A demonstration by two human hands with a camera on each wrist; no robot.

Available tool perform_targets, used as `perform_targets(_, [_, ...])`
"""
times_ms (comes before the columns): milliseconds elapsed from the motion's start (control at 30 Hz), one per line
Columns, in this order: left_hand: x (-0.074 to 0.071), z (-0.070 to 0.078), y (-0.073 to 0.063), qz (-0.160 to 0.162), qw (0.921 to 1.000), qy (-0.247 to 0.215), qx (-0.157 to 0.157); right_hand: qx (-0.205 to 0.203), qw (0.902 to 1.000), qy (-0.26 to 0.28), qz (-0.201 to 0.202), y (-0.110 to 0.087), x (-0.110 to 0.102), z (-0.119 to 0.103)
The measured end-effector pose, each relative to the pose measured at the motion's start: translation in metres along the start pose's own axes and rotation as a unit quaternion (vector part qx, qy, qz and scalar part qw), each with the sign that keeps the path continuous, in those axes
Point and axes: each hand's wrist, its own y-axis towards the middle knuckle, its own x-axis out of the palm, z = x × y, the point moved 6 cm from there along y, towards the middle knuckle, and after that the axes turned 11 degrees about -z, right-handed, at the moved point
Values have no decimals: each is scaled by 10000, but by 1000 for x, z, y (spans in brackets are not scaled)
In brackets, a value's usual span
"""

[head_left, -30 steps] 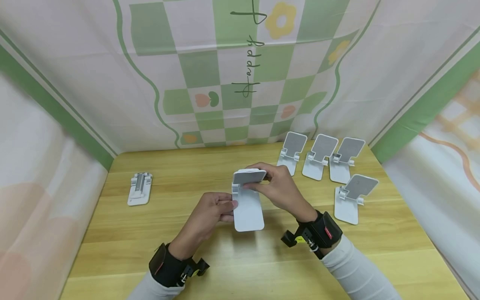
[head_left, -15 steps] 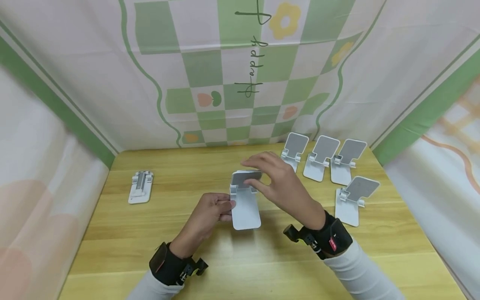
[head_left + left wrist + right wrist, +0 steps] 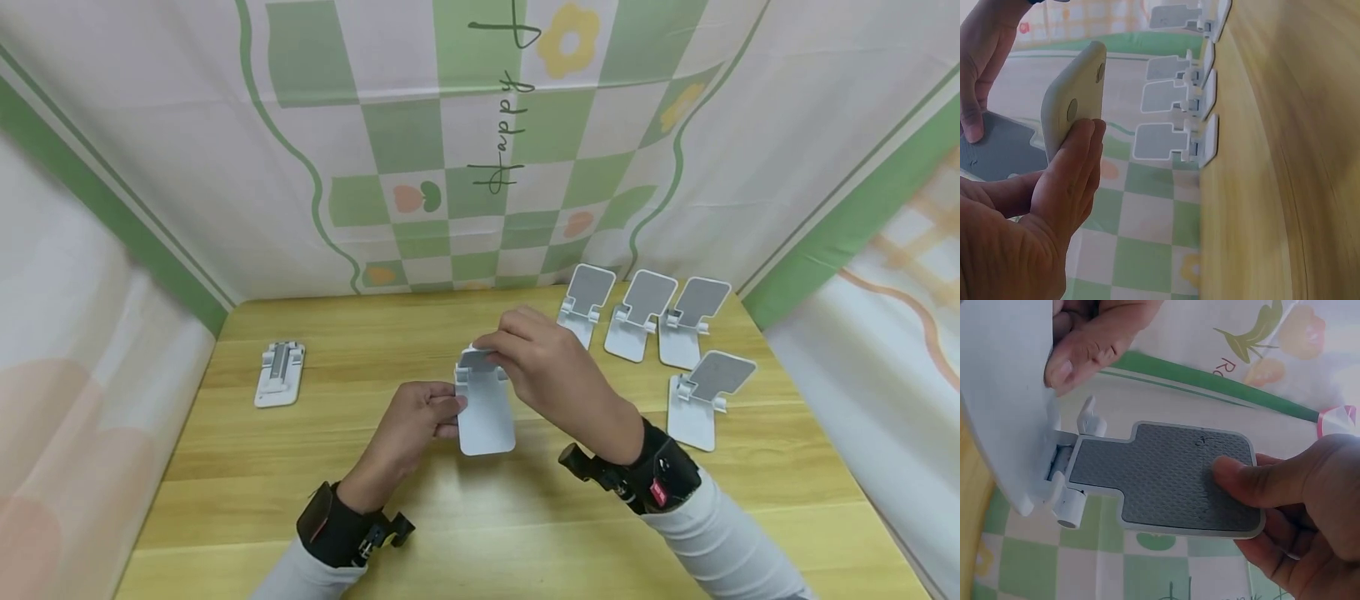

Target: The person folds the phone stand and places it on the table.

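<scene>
A white folding phone stand (image 3: 486, 417) is held up over the middle of the table. My left hand (image 3: 422, 421) grips its base by the left edge, thumb on the front face. The left wrist view shows the base's underside (image 3: 1075, 100) with round grey pads. My right hand (image 3: 536, 354) pinches the far end of the grey-padded support plate (image 3: 1179, 478), thumb on the pad and fingers behind. In the right wrist view the plate stands out from the base at the hinge (image 3: 1063, 465), with two small hooks beside it.
Several unfolded phone stands (image 3: 648, 296) stand at the table's back right, one of them (image 3: 693, 412) nearer the front. A folded phone stand (image 3: 280, 375) lies at the left. A patterned cloth (image 3: 480, 125) hangs behind the wooden table (image 3: 480, 542).
My right hand loosened its fingers from the support plate, then closed on its upper end again. The plate now looks tilted further back, and the stand has shifted slightly left.
</scene>
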Motion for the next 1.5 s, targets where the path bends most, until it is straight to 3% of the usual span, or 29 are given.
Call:
perform_targets(233, [-11,10,-1,369,9990,-251,-94,-602,9982,19,68,-7,12,-14])
perform_targets(467, [-17,22,-1,431,9987,-265,-36,-1012,9923,-582,405,-18,25,-28])
perform_targets(867, [-23,32,-3,575,9978,-317,-66,-1127,9850,-1017,820,-33,43,-35])
perform_targets(933, [-24,32,-3,579,9978,-315,-52,-1086,9871,-814,854,-34,43,-32])
perform_targets(1033, [-25,33,-5,576,9979,-297,-12,-854,9907,-54,1061,-35,39,-23])
perform_targets(1067, [-25,33,-6,582,9979,-299,-3,-623,9911,270,1147,-36,38,-18])
perform_targets(1133, [-26,32,-6,581,9979,-299,15,230,9868,1093,1174,-37,36,-2])
perform_targets(1200, [-25,32,-7,559,9980,-310,13,1379,9663,2001,843,-39,40,18])
perform_targets(1233, [-25,31,-7,558,9980,-312,9,1962,9442,2596,517,-41,45,27])
perform_targets(1267, [-25,31,-7,539,9981,-307,24,2478,9139,3211,156,-43,51,35])
perform_targets(1333, [-24,30,-8,506,9983,-288,36,3174,8392,4381,-548,-47,65,45])
perform_targets(1433, [-22,29,-9,525,9982,-304,31,3368,7398,5675,-1313,-51,82,47])
perform_targets(1500, [-21,28,-10,522,9981,-312,41,3278,7062,6080,-1554,-52,88,47])
